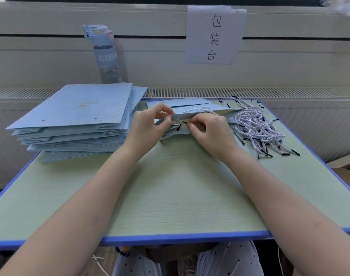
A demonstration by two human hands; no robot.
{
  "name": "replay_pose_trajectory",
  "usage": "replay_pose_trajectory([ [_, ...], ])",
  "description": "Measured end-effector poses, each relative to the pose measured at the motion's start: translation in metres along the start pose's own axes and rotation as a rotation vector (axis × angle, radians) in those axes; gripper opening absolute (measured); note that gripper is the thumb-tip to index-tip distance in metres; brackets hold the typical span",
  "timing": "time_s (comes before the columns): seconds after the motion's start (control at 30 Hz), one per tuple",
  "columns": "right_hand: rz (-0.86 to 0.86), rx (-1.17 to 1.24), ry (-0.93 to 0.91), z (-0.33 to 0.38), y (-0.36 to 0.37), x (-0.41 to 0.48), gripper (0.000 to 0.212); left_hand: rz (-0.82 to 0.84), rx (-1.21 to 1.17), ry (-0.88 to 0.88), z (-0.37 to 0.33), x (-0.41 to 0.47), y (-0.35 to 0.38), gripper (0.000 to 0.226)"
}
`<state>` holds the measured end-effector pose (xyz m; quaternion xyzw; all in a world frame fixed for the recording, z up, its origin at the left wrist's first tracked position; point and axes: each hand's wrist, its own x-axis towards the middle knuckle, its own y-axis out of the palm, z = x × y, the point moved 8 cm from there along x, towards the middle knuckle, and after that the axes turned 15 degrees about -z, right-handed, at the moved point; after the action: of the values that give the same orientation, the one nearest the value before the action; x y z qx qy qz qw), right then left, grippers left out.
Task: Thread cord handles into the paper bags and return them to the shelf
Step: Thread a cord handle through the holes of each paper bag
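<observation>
The pale green tabletop (170,196) with its blue rim lies bare along its near edge, both forearms reaching across it toward the far half. There the left hand (148,126) pinches the top rim of a flat light-blue paper bag (182,103), thumb and fingertips closed on the paper to lift one layer. Just beside it the right hand (208,132), fingers curled in, pinches the black-tipped end (183,122) of a white twisted cord (200,110), which loops over the bag's upper face. The bag lies in the middle of the far half. The step in hand looks like feeding that tip through a punched hole near the rim. The hole itself is hidden, so the tip could miss and crumple the paper, or a hard tug could tear the rim. A loose grip could let the cord slip back out. A heap of loose white cords with black tips (255,128) sprawls toward the right edge, where a sweep of the right forearm could push some off. A stack of flat blue paper bags (80,114) fills the far left corner and looks uneven enough to slide if bumped. Beyond stand a clear blue water bottle (106,54) and a white paper sign (215,34).
</observation>
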<state>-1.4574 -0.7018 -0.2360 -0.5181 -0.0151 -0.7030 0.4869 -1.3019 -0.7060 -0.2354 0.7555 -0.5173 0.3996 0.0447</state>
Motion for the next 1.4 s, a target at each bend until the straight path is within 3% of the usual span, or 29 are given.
replay_pose_trajectory([
  [0.13, -0.346, -0.001, -0.093, 0.006, -0.042, 0.010, 0.028, -0.030, 0.007, 0.063, -0.002, 0.002, -0.001, 0.011],
  [0.2, -0.418, -0.051, -0.077, -0.001, -0.055, 0.014, 0.025, -0.037, 0.028, 0.094, 0.000, 0.003, -0.001, 0.010],
  [0.23, -0.337, -0.082, -0.037, -0.009, -0.050, 0.017, 0.024, -0.034, 0.034, 0.095, 0.002, 0.003, -0.001, 0.010],
  [0.33, 0.125, -0.181, 0.091, -0.043, -0.013, 0.011, 0.027, -0.013, 0.041, 0.074, 0.005, 0.003, 0.000, 0.015],
  [0.4, 0.217, -0.203, 0.101, -0.048, -0.005, 0.006, 0.016, 0.003, 0.062, 0.066, 0.008, 0.003, 0.001, 0.017],
  [0.47, 0.197, -0.168, 0.122, -0.048, -0.008, 0.007, 0.011, -0.002, 0.089, 0.059, 0.011, 0.003, 0.001, 0.018],
  [0.7, -0.067, 0.126, 0.368, -0.059, -0.038, 0.016, 0.017, -0.075, 0.153, 0.058, 0.016, 0.004, -0.003, 0.022],
  [0.93, -0.463, 0.149, 0.640, -0.089, -0.074, 0.015, 0.021, -0.046, 0.359, 0.050, 0.024, 0.003, -0.002, 0.047],
  [1.13, -0.811, 0.216, 0.820, -0.115, -0.109, 0.005, 0.024, -0.089, 0.442, 0.025, 0.016, 0.002, -0.008, 0.052],
  [1.27, -0.864, 0.183, 0.805, -0.115, -0.114, 0.004, 0.022, -0.065, 0.460, 0.055, 0.008, -0.002, -0.003, 0.048],
  [1.4, -0.663, 0.211, 0.823, -0.119, -0.099, 0.009, 0.020, -0.032, 0.492, 0.064, 0.016, 0.000, -0.004, 0.043],
])
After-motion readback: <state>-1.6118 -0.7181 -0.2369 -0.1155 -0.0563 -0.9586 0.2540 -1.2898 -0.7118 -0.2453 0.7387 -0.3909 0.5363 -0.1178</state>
